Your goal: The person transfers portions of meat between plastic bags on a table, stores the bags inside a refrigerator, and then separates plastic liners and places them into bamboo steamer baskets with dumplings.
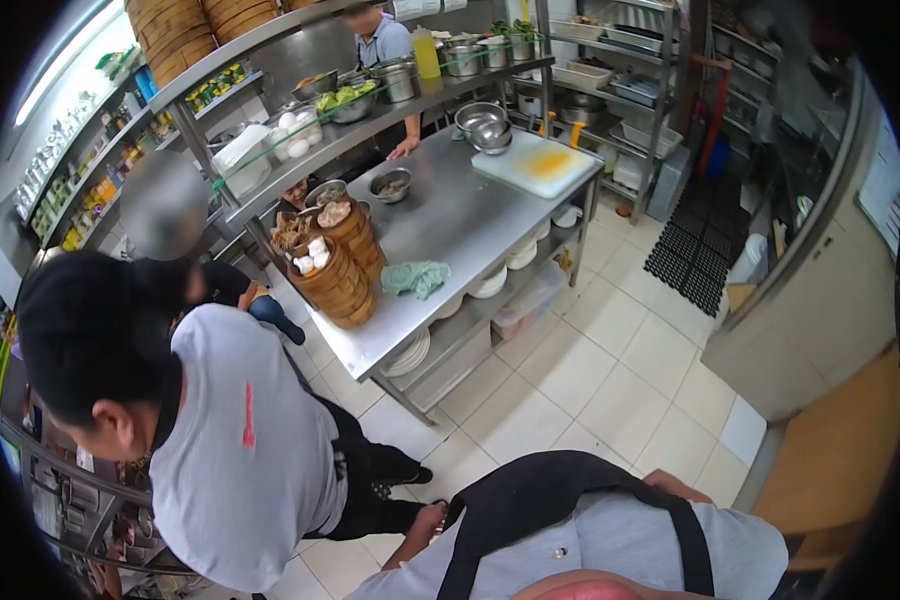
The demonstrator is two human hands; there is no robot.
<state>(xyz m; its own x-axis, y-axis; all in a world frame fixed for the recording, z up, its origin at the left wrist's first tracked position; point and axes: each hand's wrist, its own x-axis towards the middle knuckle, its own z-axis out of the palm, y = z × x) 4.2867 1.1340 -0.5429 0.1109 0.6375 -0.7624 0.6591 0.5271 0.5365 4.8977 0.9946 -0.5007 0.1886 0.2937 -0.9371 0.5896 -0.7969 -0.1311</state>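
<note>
My left hand [430, 521] hangs low beside my black apron [540, 485], close to the dark trousers of a person in a grey shirt. It is small in the view, and its fingers are too unclear to show a grip. On the other side, my right hand [673, 486] is at the apron's edge near my waist; its fingers are mostly hidden. Neither hand touches the steel table [440, 220] ahead. On that table are bamboo steamers [335, 287] holding food, a green cloth [416, 279], a metal bowl [390, 185] and a white cutting board [535, 163] with a yellow stain.
A person in a grey shirt [245, 440] stands close at left, facing away. Another person [385, 45] is behind the table. A shelf [450, 88] above it carries pots, eggs and greens. Plates [410, 352] sit below. A black mat [692, 235] lies on the tiled floor.
</note>
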